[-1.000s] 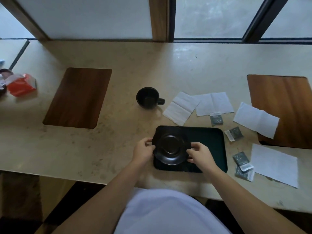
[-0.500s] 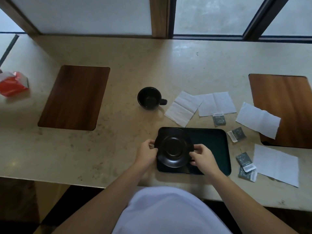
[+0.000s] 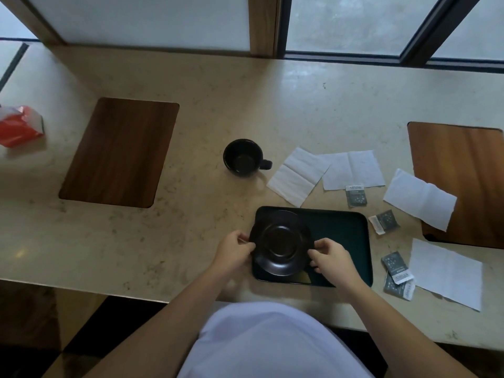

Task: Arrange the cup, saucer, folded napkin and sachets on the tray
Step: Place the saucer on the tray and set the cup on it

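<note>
You are seating the saucer (image 3: 281,242) on the tray's (image 3: 341,241) left end.
Your left hand (image 3: 234,251) and right hand (image 3: 331,257) pinch its rim; next, fetch the cup (image 3: 243,157) beyond the tray.

Single view only, from a camera worn on the person's head. It looks forward and steeply down over the counter (image 3: 191,241) from close above its near edge. The wide-angle lens curves the counter's edges. The windows (image 3: 354,23) run along the top of the frame, the person's own torso along the bottom.
</note>
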